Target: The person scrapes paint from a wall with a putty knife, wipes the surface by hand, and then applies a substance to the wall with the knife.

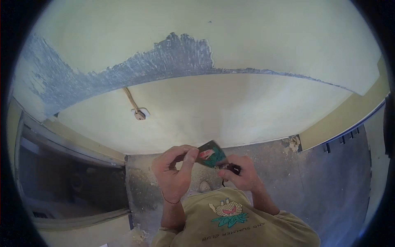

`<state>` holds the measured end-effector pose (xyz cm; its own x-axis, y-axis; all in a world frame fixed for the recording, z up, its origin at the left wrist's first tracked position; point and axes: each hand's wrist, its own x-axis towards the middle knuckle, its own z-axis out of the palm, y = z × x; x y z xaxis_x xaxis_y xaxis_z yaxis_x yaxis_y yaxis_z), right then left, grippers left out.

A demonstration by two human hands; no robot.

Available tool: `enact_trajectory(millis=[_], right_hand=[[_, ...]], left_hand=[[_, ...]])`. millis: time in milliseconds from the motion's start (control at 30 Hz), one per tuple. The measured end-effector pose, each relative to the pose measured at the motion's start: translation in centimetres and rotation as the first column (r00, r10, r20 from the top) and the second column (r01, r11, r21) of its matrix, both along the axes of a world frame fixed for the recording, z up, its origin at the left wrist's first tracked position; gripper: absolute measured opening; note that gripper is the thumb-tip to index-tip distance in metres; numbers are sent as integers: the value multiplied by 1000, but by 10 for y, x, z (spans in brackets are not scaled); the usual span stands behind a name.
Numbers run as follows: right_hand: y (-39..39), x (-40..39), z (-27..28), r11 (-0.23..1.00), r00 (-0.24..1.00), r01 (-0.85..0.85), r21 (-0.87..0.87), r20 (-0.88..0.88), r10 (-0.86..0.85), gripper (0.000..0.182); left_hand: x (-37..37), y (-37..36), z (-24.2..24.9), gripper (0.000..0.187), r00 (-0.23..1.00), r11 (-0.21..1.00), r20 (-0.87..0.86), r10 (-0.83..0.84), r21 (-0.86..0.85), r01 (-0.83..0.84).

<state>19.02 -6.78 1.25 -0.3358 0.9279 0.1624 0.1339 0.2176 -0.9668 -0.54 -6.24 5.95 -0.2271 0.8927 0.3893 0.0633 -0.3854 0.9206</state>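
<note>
A scraper-like tool (212,154) with a dark, wide blade marked green and red is held in front of my chest. My right hand (242,173) is wrapped round its dark handle. The thumb and fingers of my left hand (177,168) pinch the blade's left corner. Above and ahead, the pale wall surface (267,37) has a rough grey stripped patch (164,57) along its lower edge.
A socket (141,114) with a cable sits on the lower wall. Flakes of debris (293,143) lie on the grey floor (329,181). At left is a dark framed opening (74,177). A shoe (205,186) shows below my hands.
</note>
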Motion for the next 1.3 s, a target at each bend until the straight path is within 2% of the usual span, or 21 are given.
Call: enact_trajectory(millis=[33, 67, 133, 267, 333, 400, 433, 467, 500, 533, 567, 600, 633, 700, 767, 833, 867, 933, 967, 1133, 1300], right_hand=[[1, 2, 1, 999, 994, -9, 34, 108, 5, 21], [0, 3, 5, 999, 994, -1, 42, 105, -3, 21], [-1, 6, 14, 994, 986, -45, -100, 154, 60, 19], [2, 13, 1, 988, 960, -108, -112, 248, 133, 20], [1, 9, -3, 958, 883, -235, -164, 377, 281, 20], [0, 8, -14, 979, 916, -145, -145, 355, 188, 21], [2, 9, -17, 989, 935, -67, -131, 337, 108, 23], [5, 12, -19, 991, 937, -59, -123, 336, 97, 23], [8, 15, -21, 979, 991, 48, -198, 133, -22, 23], [11, 16, -23, 948, 985, 131, -291, -68, -157, 23], [15, 16, -22, 949, 984, 135, -286, -76, -163, 23], [21, 15, -21, 930, 964, 138, -340, -170, -205, 23], [27, 14, -18, 911, 933, 134, -390, -260, -248, 24], [40, 1, -1, 906, 899, 181, -382, -309, -310, 24], [59, -12, 8, 898, 857, 230, -375, -359, -370, 24], [80, -25, 6, 940, 818, 251, -230, -470, -333, 30], [87, -30, 12, 939, 810, 255, -231, -480, -338, 30], [101, -38, 28, 955, 714, 187, -232, -635, -294, 28], [107, -41, 33, 954, 711, 183, -236, -639, -295, 28], [127, -57, 45, 947, 603, 230, -226, -731, -321, 26], [135, -57, 49, 949, 606, 223, -222, -731, -314, 26]], left_hand=[[0, 2, 3, 8, 997, 998, -57, -46, -35, 44], [0, 4, 5, 6, 989, 994, -112, -94, -72, 86], [-2, 9, 4, 6, 982, 985, -130, -139, -120, 124], [-4, 17, -10, 7, 947, 941, -146, -285, -234, 247], [3, 19, -11, 9, 934, 937, -174, -312, -216, 273], [3, 23, -14, 15, 917, 933, -205, -342, -192, 305], [-4, 24, -17, 21, 970, 972, -120, -213, -129, 197], [-11, 25, -20, 28, 997, 994, -24, -80, -78, 78], [-16, 27, -22, 28, 996, 994, -28, -87, -70, 85], [-22, 29, -25, 32, 999, 992, -3, -35, -124, 34], [-26, 30, -29, 36, 1000, 984, 18, 19, -179, -15], [-28, 31, -37, 36, 997, 982, 22, -75, -172, 77], [-26, 33, -48, 36, 996, 983, 13, -83, -166, 84], [-10, 35, -68, 34, 942, 910, 93, -323, -241, 336], [18, 31, -76, 30, 880, 814, 192, -435, -333, 475], [41, 26, -70, 27, 879, 803, 179, -441, -358, 476], [45, 25, -67, 25, 882, 795, 178, -436, -383, 470], [42, 35, -69, 24, 883, 799, 108, -457, -388, 460], [40, 40, -69, 24, 881, 804, 45, -471, -389, 450], [43, 56, -35, 26, 879, 816, 75, -471, -343, 466], [43, 62, -33, 27, 870, 812, 123, -478, -316, 491]])
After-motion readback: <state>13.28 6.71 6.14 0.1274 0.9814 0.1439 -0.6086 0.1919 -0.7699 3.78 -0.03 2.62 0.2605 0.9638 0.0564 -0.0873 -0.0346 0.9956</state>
